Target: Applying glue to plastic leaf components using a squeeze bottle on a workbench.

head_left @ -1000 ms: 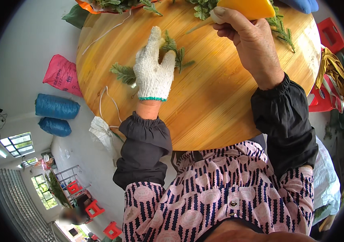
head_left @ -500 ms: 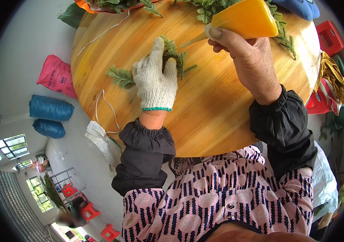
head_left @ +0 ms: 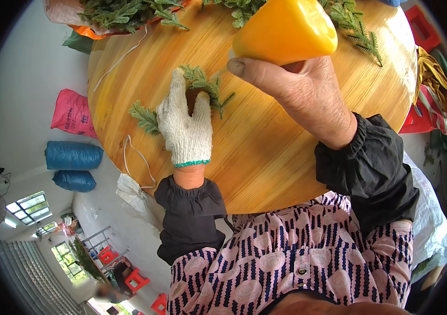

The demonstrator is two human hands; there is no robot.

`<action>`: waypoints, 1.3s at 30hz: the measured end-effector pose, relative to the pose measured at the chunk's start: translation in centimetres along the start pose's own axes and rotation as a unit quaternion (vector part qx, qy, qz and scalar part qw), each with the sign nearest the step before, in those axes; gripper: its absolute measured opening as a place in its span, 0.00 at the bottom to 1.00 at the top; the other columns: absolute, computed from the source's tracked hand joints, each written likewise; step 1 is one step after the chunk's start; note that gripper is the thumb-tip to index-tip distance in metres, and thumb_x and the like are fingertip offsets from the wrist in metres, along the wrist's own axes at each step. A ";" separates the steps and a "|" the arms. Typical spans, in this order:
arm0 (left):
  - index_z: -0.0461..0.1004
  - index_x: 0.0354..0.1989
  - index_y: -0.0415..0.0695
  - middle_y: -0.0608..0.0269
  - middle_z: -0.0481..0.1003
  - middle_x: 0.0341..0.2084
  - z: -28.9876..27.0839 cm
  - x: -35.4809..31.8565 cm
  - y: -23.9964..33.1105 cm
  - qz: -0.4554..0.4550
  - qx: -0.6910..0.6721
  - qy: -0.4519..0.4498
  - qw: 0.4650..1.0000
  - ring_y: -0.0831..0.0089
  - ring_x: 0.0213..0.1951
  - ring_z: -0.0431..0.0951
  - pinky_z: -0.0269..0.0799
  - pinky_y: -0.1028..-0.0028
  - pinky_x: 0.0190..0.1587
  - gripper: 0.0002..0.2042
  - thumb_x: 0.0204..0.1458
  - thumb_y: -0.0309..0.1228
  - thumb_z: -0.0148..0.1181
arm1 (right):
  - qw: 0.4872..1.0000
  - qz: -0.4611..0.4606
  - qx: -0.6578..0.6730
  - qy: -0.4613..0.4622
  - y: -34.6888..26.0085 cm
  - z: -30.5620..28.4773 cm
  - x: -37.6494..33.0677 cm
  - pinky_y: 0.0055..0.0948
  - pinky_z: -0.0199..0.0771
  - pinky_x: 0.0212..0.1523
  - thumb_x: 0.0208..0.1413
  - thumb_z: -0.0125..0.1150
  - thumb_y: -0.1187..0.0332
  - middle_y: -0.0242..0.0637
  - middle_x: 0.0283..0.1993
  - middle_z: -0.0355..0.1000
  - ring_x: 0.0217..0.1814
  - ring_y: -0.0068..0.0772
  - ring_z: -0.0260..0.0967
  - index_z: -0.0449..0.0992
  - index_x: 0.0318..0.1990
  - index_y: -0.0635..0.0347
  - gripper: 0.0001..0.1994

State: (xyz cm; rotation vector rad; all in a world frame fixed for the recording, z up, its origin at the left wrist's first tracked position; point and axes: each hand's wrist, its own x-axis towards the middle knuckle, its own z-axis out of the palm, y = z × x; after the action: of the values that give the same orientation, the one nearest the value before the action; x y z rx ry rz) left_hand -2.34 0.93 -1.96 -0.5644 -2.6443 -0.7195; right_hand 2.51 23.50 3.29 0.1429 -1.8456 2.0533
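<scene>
My left hand (head_left: 185,123), in a white knitted glove with a green cuff edge, is closed on a green fir-like sprig (head_left: 208,85) low over the round wooden table (head_left: 265,152). Needled ends stick out on both sides of the glove, and its middle is hidden under the palm. Between thumb and forefinger a gap shows a dark brownish patch. To the right, my bare right hand (head_left: 305,97) grips a yellow squeeze bottle (head_left: 286,31), its broad base turned up toward me. The bottle's nozzle is mostly hidden; its tip seems to point toward the sprig.
More green sprigs (head_left: 352,26) lie along the far side, and an orange-edged bag (head_left: 89,32) of them stands far left. A white cord (head_left: 124,56) curves over the tabletop. Blue sacks (head_left: 74,155) and a pink sack (head_left: 71,113) rest beyond the left edge; a red stool (head_left: 422,27) stands right.
The yellow bottle has swung leftward and tipped, so its base now faces me and its nozzle shows less. The gloved hand keeps the sprig. The whole view has shifted slightly.
</scene>
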 end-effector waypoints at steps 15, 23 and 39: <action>0.67 0.69 0.35 0.44 0.80 0.50 -0.5 0.0 1.5 0.069 0.000 0.186 0.980 0.51 0.46 0.79 0.70 0.60 0.59 0.26 0.60 0.21 0.57 | 0.998 0.024 0.026 -0.045 0.6 0.3 0.0 0.26 0.78 0.43 0.53 0.75 0.74 0.30 0.40 0.78 0.42 0.22 0.77 0.78 0.45 0.62 0.14; 0.67 0.68 0.35 0.47 0.81 0.45 0.8 -0.1 1.7 0.016 -0.045 0.074 0.996 0.54 0.42 0.76 0.73 0.61 0.48 0.31 0.52 0.20 0.66 | 0.997 0.023 0.064 -0.034 0.5 1.1 0.0 0.26 0.78 0.44 0.53 0.75 0.73 0.32 0.41 0.80 0.41 0.23 0.77 0.80 0.44 0.63 0.13; 0.71 0.65 0.35 0.48 0.79 0.52 -0.8 -0.5 1.7 -0.017 -0.044 0.030 0.998 0.54 0.55 0.79 0.71 0.59 0.60 0.25 0.57 0.18 0.58 | 0.987 0.020 0.156 -0.046 1.2 -0.3 0.5 0.24 0.74 0.45 0.58 0.71 0.74 0.29 0.42 0.79 0.44 0.20 0.74 0.78 0.47 0.64 0.11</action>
State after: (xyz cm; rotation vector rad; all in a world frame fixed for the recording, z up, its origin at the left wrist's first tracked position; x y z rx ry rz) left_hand -0.93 1.73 -0.88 -0.5144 -2.5828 -0.8522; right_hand 1.66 23.79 2.28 0.2879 -1.5754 2.3891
